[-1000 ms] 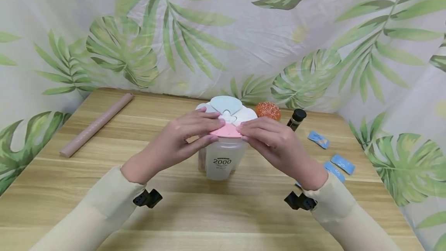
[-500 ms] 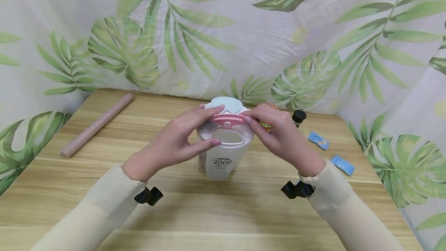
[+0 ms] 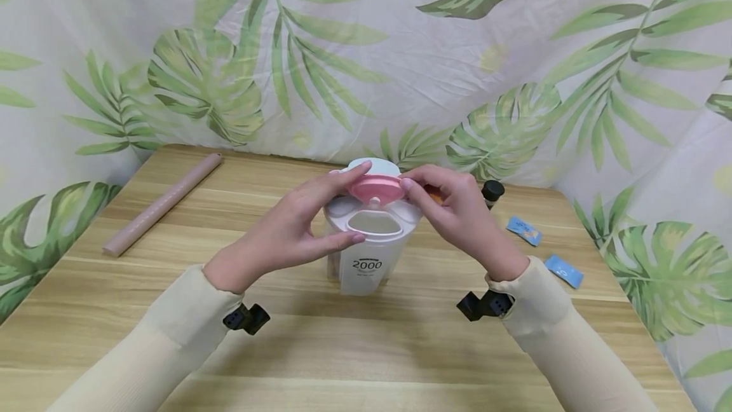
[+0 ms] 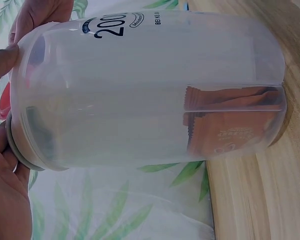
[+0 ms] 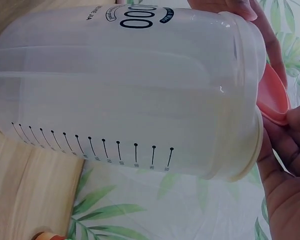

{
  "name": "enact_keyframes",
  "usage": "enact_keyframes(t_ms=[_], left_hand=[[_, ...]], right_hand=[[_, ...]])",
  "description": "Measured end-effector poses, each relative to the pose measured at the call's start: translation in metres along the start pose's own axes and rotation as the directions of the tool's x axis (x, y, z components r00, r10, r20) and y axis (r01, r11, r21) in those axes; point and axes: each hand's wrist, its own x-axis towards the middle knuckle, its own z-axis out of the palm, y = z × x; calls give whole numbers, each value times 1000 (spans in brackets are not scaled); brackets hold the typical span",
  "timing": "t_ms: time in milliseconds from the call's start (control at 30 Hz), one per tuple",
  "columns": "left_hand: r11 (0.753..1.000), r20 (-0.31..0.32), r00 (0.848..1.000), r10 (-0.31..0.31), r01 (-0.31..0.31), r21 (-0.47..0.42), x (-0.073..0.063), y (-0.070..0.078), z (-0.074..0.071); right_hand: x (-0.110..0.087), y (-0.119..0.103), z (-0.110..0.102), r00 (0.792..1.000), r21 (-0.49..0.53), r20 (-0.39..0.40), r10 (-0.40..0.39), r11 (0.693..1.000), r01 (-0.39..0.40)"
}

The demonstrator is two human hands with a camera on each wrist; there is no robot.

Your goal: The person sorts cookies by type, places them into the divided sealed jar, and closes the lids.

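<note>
A translucent storage container (image 3: 366, 269) marked "2000" stands upright in the middle of the table. Its pink flap lid (image 3: 377, 189) is tilted up, baring an oval opening (image 3: 374, 224) at the front. My right hand (image 3: 457, 215) pinches the flap's right edge between thumb and fingers. Around the left of the container's top, my left hand (image 3: 280, 224) grips, its thumb at the front rim and its index finger near the flap. Reddish-brown packets (image 4: 230, 127) lie in one bottom compartment, seen in the left wrist view. A pale blue lid (image 3: 374, 166) shows behind the pink one.
A dusty-pink rod (image 3: 166, 205) lies at the table's left. Behind my right hand are a partly hidden orange thing (image 3: 436, 196) and a black-capped bottle (image 3: 492, 192). Blue sachets (image 3: 563, 271) lie at right. A leaf-print cloth (image 3: 320, 81) hangs behind the table.
The pink flap has swung from lying flat to tilted up and back, uncovering the opening. My right hand has moved up and inward with it; my left index finger has moved back.
</note>
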Motion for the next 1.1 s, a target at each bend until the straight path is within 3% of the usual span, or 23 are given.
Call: enact_keyframes(t_ms=[300, 467, 633, 800, 967, 1100], left_hand=[[999, -26, 999, 48, -49, -22, 3, 0, -1], [1000, -16, 999, 28, -28, -12, 1, 0, -3], [1000, -14, 1000, 15, -15, -12, 1, 1, -2], [1000, -8, 1000, 1, -1, -16, 2, 1, 0], [1000, -9, 1000, -6, 6, -12, 1, 0, 0], [1000, -13, 1000, -5, 5, -14, 0, 0, 0]], right_hand=[[4, -1, -1, 1000, -4, -3, -6, 1000, 6], [4, -1, -3, 1000, -2, 15, 13, 1000, -13], [-6, 8, -13, 999, 62, 23, 22, 998, -24], [-24, 28, -28, 999, 132, -31, 26, 991, -21], [-47, 49, -50, 989, 30, -56, 135, 991, -133], [-68, 73, -70, 964, -75, -53, 260, 962, -263]])
